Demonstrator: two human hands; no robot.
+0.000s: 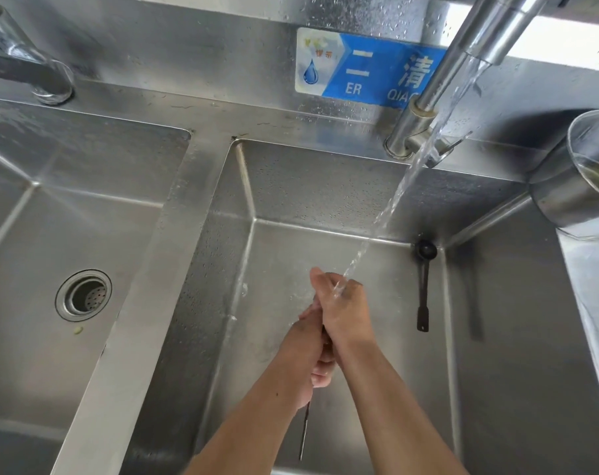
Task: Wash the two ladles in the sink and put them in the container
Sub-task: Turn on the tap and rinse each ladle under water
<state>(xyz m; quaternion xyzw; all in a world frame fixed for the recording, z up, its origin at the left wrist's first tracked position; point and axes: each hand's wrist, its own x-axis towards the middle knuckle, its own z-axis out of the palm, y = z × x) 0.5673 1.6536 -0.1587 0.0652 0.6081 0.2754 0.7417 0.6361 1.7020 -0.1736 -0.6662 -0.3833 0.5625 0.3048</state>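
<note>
Starting at the left, a drain (84,295) sits in the empty left basin. In the middle sink (325,186), the left hand (308,347) is clenched round a thin ladle handle (304,430); the right hand (339,303) seems cupped over its hidden bowl under the water (397,197). A second, dark ladle (424,286) leans in the far right corner, near the container (565,186)

The rectangular stainless-steel sink basin (325,207) was silver-grey — speckled with droplets. The slim black ladle (423,289) was uniformly dark. The rectangular wall label (366,68) was blue with white characters — its pale panel carried a blue droplet.
</note>
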